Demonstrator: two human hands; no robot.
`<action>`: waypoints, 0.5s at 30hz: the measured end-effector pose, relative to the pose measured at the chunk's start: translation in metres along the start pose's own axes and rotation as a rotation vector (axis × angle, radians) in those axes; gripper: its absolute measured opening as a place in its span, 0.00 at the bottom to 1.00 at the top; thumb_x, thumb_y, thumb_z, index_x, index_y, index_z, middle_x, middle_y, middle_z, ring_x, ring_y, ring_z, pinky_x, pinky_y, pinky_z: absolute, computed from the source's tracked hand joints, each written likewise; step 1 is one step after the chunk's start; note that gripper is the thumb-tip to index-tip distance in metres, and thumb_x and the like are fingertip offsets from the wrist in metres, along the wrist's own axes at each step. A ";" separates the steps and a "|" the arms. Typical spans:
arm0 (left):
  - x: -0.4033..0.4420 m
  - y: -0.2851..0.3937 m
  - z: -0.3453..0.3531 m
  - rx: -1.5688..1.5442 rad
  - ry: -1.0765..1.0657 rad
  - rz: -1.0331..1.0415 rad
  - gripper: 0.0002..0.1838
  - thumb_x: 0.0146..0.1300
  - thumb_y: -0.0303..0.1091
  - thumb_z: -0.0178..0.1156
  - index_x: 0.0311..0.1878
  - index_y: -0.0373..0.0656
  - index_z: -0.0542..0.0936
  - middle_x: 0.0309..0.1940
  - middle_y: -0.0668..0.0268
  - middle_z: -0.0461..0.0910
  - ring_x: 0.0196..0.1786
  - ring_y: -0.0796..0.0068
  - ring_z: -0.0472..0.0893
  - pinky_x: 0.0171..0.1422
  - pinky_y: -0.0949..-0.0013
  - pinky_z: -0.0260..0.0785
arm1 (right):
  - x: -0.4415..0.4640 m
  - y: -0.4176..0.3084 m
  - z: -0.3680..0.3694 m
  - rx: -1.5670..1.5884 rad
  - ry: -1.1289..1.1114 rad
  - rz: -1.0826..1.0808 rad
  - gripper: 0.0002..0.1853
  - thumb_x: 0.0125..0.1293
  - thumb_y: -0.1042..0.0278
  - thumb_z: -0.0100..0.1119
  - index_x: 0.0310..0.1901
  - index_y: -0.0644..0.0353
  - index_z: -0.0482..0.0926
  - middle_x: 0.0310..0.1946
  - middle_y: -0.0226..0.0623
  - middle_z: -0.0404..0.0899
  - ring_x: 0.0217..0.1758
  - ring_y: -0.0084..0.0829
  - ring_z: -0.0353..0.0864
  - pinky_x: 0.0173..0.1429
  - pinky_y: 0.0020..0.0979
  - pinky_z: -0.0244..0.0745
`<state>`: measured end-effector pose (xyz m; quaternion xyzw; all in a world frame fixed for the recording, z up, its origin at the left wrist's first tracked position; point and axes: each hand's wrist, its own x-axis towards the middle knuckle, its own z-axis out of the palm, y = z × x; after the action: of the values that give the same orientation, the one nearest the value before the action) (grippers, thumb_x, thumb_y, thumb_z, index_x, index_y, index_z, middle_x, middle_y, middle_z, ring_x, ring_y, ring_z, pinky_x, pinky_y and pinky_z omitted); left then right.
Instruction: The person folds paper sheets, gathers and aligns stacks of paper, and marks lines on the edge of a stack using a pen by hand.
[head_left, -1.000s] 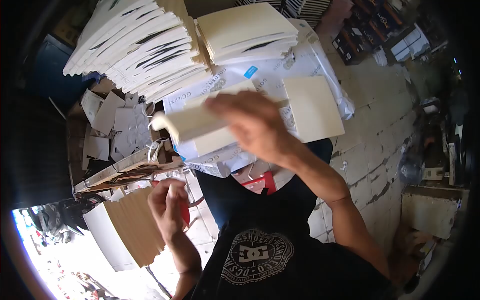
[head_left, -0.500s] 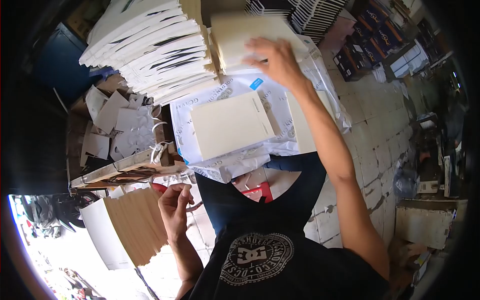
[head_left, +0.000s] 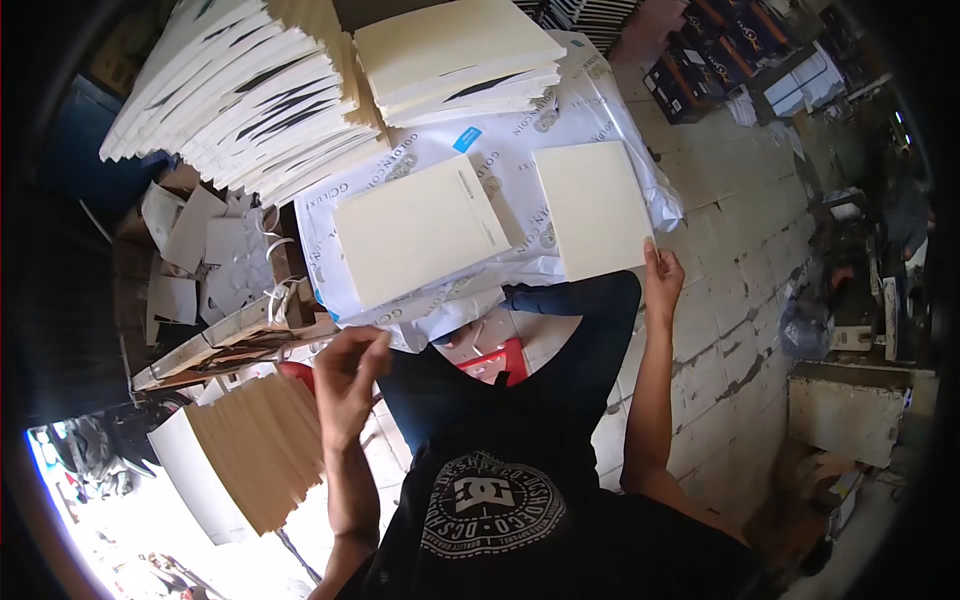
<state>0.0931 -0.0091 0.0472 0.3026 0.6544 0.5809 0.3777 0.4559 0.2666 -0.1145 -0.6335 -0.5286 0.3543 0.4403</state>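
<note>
My right hand (head_left: 662,275) pinches the lower right corner of the cream paper (head_left: 595,210) on the right of the wrapped work surface (head_left: 520,135); whether that is one sheet or several I cannot tell. My left hand (head_left: 350,385) is held up by my left thigh, blurred, with fingers curled together. What it holds, if anything, is not clear. Between the hands lies a cream paper block (head_left: 420,230) with small print along its right edge. Behind it stands a shorter pile of cream paper blocks (head_left: 455,55).
A tall, leaning paper stack (head_left: 240,100) rises at the back left. Below it is a wooden bin (head_left: 215,345) of paper scraps (head_left: 200,235). Another paper stack (head_left: 255,450) stands at lower left. Dark boxes (head_left: 715,55) sit on the tiled floor (head_left: 720,300) at right.
My right hand has come from the pile at the back to the near corner of the right-hand paper and pinches it. My left hand stays raised near my thigh. The view has shifted slightly.
</note>
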 end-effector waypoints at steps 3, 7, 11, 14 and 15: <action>0.012 0.016 0.043 0.001 -0.142 0.074 0.06 0.65 0.27 0.65 0.40 0.34 0.82 0.28 0.68 0.82 0.31 0.83 0.77 0.41 0.77 0.71 | -0.001 -0.022 0.002 -0.168 0.241 -0.341 0.13 0.67 0.63 0.63 0.35 0.68 0.80 0.22 0.37 0.78 0.26 0.33 0.75 0.37 0.32 0.72; 0.012 0.051 0.084 0.196 -0.357 0.254 0.07 0.61 0.26 0.67 0.42 0.36 0.83 0.29 0.65 0.83 0.30 0.80 0.78 0.42 0.75 0.69 | 0.002 -0.071 -0.005 -0.347 0.323 -0.560 0.09 0.67 0.67 0.62 0.40 0.64 0.85 0.31 0.41 0.84 0.34 0.38 0.81 0.40 0.37 0.74; 0.010 0.056 0.111 0.210 -0.489 0.289 0.09 0.58 0.25 0.69 0.42 0.35 0.83 0.32 0.62 0.83 0.33 0.76 0.79 0.42 0.72 0.70 | 0.039 -0.072 -0.005 -0.366 0.295 -0.828 0.06 0.64 0.72 0.65 0.39 0.65 0.85 0.34 0.40 0.85 0.37 0.36 0.82 0.42 0.32 0.76; 0.004 0.064 0.121 0.304 -0.408 0.491 0.15 0.51 0.21 0.70 0.44 0.36 0.82 0.37 0.58 0.83 0.38 0.66 0.83 0.50 0.66 0.75 | -0.007 -0.127 -0.025 0.159 0.103 -0.483 0.06 0.64 0.74 0.64 0.38 0.68 0.84 0.30 0.36 0.83 0.33 0.25 0.79 0.39 0.24 0.72; 0.002 0.072 0.125 0.373 -0.330 0.632 0.18 0.49 0.24 0.73 0.45 0.37 0.83 0.43 0.58 0.82 0.46 0.62 0.83 0.52 0.63 0.75 | -0.032 -0.148 -0.037 0.102 0.036 -0.515 0.04 0.64 0.76 0.63 0.37 0.69 0.82 0.29 0.35 0.82 0.33 0.22 0.78 0.39 0.22 0.70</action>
<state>0.1947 0.0694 0.1128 0.6416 0.5540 0.4832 0.2190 0.4311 0.2358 0.0362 -0.4611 -0.6459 0.2455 0.5567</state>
